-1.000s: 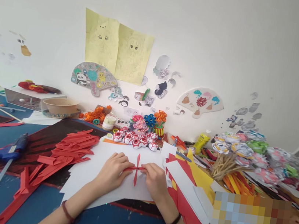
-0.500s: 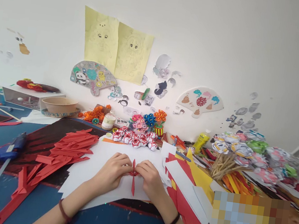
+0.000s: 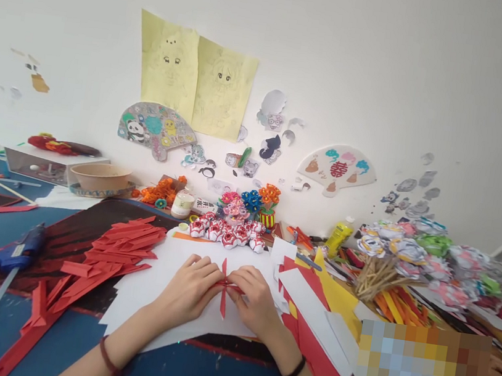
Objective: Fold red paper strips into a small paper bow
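Both hands meet over a stack of white paper [image 3: 137, 296] and pinch folded red paper strips [image 3: 222, 305] that cross each other. My left hand [image 3: 193, 286] closes its fingers on the strips from the left. From the right, my right hand [image 3: 252, 297] grips them the same way. One pointed strip end sticks up between the fingertips and another points down toward me. The fingers hide most of the crossing. To the left lies a pile of folded red paper strips [image 3: 124, 245]. Red and white paper flowers [image 3: 226, 232] stand just beyond the white paper.
A blue glue gun [image 3: 28, 247] lies on the left, near a beige bowl [image 3: 100, 176]. Red paper sheets [image 3: 324, 363] and a yellow glue bottle [image 3: 338, 238] are at right, with a bunch of paper flowers on sticks [image 3: 374, 274]. Part of another person shows at far right.
The crossed strips have turned slightly and moved up a little in my fingers. My right fingers have shifted around the crossing. Both hands still hold the strips.
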The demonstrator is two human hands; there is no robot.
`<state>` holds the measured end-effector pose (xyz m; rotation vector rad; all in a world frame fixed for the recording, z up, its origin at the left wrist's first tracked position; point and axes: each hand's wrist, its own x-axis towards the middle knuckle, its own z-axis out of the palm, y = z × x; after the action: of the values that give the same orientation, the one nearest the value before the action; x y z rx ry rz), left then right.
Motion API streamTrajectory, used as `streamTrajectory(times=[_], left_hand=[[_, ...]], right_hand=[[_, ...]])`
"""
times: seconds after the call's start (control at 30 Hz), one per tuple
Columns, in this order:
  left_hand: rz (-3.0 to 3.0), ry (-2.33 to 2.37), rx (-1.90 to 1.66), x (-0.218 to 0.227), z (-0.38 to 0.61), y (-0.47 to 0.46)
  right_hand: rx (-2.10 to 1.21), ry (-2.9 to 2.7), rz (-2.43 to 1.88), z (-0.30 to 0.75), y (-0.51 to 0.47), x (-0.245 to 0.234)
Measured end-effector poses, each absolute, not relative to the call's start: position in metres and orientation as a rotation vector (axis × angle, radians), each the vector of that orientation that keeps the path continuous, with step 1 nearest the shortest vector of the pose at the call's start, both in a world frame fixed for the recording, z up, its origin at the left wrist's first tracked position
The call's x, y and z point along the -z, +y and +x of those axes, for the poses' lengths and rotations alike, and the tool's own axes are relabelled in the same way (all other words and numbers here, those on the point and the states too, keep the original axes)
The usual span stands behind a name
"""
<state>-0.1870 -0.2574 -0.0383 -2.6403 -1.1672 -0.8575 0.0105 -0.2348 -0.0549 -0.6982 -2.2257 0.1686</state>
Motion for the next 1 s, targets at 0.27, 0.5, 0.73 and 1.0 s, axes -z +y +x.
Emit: streamTrajectory(times=[0.27, 0.5, 0.73, 1.0], left_hand=[[-2.816, -1.158, 0.949, 0.034, -0.187, -0.257], [-3.044, -1.352, 1.204, 0.028, -0.188, -0.260], [-3.195, -1.498, 1.516, 0.027, -0.184, -0.262], [-3.130, -1.584, 1.607, 0.027, -0.185, -0.255]], right_hand=[[-0.440, -2.216, -0.799, 0.011, -0.236, 0.053], [-0.697, -2.149, -0.790, 0.010, -0.243, 0.040], [-0.930, -2.046, -0.715, 0.008, -0.247, 0.035], [-1.017, -1.982, -0.773, 0.013, -0.237, 0.041]])
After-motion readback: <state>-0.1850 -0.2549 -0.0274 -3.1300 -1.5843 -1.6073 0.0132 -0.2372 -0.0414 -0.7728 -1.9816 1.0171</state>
